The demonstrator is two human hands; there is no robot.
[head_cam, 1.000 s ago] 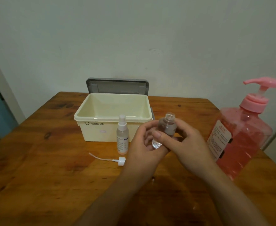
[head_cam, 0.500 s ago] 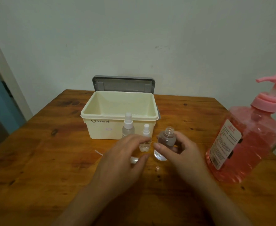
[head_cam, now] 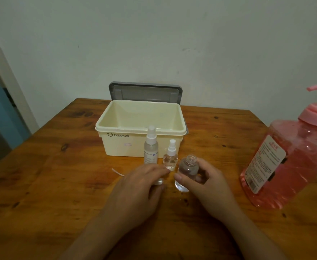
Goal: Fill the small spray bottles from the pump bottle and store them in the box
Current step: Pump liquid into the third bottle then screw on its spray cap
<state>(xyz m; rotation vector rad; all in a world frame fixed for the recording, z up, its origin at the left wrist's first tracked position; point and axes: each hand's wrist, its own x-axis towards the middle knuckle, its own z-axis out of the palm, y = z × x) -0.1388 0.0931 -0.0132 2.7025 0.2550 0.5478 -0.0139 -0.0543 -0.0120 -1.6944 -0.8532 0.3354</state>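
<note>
My right hand (head_cam: 208,184) grips a small clear bottle (head_cam: 188,168) with its neck uncapped, tilted slightly and resting on the wooden table (head_cam: 50,184). Just left of it, my left hand (head_cam: 140,192) pinches the white spray head (head_cam: 158,182) lying on the table; its thin dip tube (head_cam: 117,172) sticks out to the left. A tall capped spray bottle (head_cam: 151,147) and a shorter capped one (head_cam: 170,158) stand in front of the cream box (head_cam: 124,145), which is open and looks empty. The big pink pump bottle (head_cam: 292,166) stands at the right.
The box's grey lid (head_cam: 144,91) stands up behind it against the wall. A doorway and door frame (head_cam: 7,87) are at the far left. Bare wood lies to the left of the box and in front of my arms.
My right hand lowered the uncapped bottle to the table. My left hand let go of it and moved left and down onto the spray head. The shorter capped bottle came into sight.
</note>
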